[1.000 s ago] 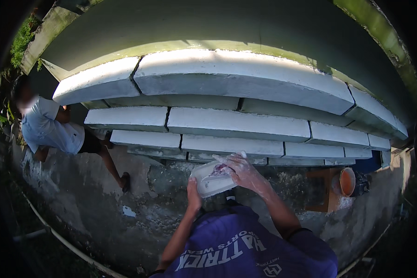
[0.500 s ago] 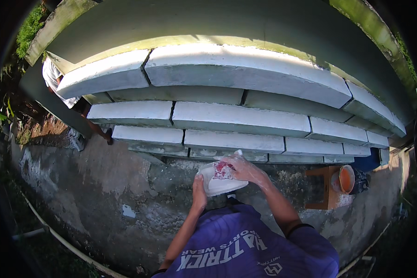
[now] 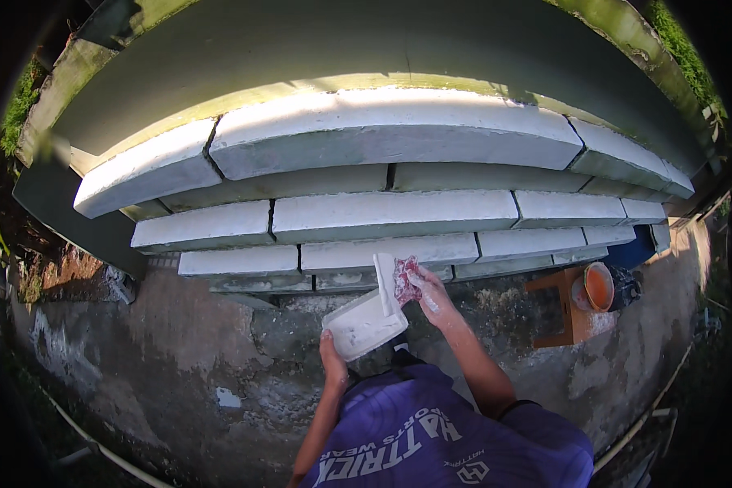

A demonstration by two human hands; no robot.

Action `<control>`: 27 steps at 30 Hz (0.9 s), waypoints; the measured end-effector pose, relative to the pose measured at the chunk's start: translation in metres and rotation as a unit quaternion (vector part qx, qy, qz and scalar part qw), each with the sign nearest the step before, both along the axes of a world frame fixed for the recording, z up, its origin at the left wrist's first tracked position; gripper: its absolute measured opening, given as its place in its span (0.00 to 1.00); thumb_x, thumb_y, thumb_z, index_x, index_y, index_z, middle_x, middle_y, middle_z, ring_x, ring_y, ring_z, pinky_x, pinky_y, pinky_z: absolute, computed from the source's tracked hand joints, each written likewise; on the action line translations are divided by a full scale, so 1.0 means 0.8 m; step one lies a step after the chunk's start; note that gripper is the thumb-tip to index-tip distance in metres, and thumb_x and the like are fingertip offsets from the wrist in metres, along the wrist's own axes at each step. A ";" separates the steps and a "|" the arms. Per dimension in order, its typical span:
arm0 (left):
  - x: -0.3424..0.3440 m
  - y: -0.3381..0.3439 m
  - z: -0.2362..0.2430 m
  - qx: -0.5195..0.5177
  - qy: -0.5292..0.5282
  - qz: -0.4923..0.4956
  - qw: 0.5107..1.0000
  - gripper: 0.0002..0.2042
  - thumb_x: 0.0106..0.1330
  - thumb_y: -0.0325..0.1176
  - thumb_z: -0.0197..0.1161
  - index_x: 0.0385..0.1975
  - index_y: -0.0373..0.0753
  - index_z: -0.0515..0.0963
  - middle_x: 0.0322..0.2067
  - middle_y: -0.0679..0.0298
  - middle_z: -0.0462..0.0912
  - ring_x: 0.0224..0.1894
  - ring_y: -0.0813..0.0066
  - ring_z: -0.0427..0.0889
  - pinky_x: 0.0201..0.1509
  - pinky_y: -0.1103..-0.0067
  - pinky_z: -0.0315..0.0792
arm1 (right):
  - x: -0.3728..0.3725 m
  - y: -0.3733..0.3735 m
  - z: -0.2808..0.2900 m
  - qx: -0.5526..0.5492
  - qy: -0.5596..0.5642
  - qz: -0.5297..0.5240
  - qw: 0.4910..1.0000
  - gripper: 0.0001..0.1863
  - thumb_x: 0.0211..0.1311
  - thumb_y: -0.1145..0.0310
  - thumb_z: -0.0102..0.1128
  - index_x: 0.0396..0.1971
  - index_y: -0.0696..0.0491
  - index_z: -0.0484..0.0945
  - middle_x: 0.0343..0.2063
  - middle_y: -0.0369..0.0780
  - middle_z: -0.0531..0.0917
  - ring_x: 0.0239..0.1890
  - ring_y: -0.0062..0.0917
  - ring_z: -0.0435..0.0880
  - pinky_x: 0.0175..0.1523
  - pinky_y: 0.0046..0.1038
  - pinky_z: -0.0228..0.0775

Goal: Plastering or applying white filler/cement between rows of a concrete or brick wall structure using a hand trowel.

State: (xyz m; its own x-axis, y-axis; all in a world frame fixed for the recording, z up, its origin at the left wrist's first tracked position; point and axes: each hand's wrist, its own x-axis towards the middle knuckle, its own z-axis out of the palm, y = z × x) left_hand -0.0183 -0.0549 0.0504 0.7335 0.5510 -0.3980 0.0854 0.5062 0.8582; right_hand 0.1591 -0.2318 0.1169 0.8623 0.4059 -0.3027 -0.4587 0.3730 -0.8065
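Note:
My left hand [image 3: 332, 358] grips the left edge of a shallow white tray [image 3: 364, 329], whose inside is coated with white paste. My right hand [image 3: 433, 298], smeared white, is closed on a red, paste-covered tool [image 3: 405, 280]. A flat white blade-like piece [image 3: 385, 283] stands along the left side of the red part, its lower end at the tray's upper right edge. Whether the red part is a handle or a cloth, I cannot tell. Both hands are above the floor, in front of the lowest step.
White-topped block steps [image 3: 382, 215] curve across ahead, with dark gaps between blocks. At right, an orange-brown stool [image 3: 569, 305] stands beside an orange-lined bucket [image 3: 599, 286] and a dark bag [image 3: 625, 285]. Stained concrete floor [image 3: 195, 350] surrounds me; a pale pipe [image 3: 98, 443] runs at lower left.
My right hand has lifted the red tool from over the tray to its upper right edge. The tray has shifted left and tilted. A person in white at far left has gone from view.

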 end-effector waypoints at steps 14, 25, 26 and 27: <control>-0.042 0.049 -0.057 -0.032 -0.002 0.043 0.999 0.27 0.71 0.49 0.42 0.59 0.32 0.64 0.56 0.58 0.69 0.57 0.67 0.70 0.62 0.73 0.60 | 0.037 -0.222 -0.313 0.208 0.056 -0.418 0.882 0.13 0.59 0.68 0.61 0.44 0.46 0.74 0.41 0.35 0.81 0.41 0.26 0.80 0.47 0.30 0.74; -0.039 0.035 -0.056 -0.020 0.022 0.083 0.996 0.27 0.71 0.50 0.40 0.58 0.33 0.65 0.55 0.58 0.71 0.56 0.67 0.70 0.62 0.72 0.60 | 0.174 -0.163 -0.194 -0.623 -0.545 -0.036 0.560 0.21 0.53 0.73 0.50 0.49 0.48 0.75 0.48 0.40 0.78 0.53 0.35 0.74 0.57 0.37 0.64; -0.038 0.031 -0.057 -0.011 0.028 0.080 0.996 0.27 0.71 0.50 0.40 0.58 0.33 0.65 0.55 0.58 0.71 0.56 0.67 0.70 0.62 0.72 0.60 | 0.179 -0.161 -0.205 -0.648 -0.562 -0.010 0.514 0.21 0.54 0.74 0.49 0.51 0.47 0.74 0.51 0.39 0.76 0.55 0.34 0.73 0.59 0.38 0.63; -0.039 0.028 -0.060 -0.010 0.029 0.083 0.996 0.27 0.71 0.50 0.40 0.58 0.33 0.65 0.55 0.58 0.71 0.56 0.67 0.70 0.62 0.72 0.60 | 0.180 -0.160 -0.214 -0.669 -0.578 0.017 0.466 0.22 0.55 0.74 0.49 0.52 0.47 0.73 0.53 0.39 0.75 0.57 0.34 0.71 0.60 0.39 0.61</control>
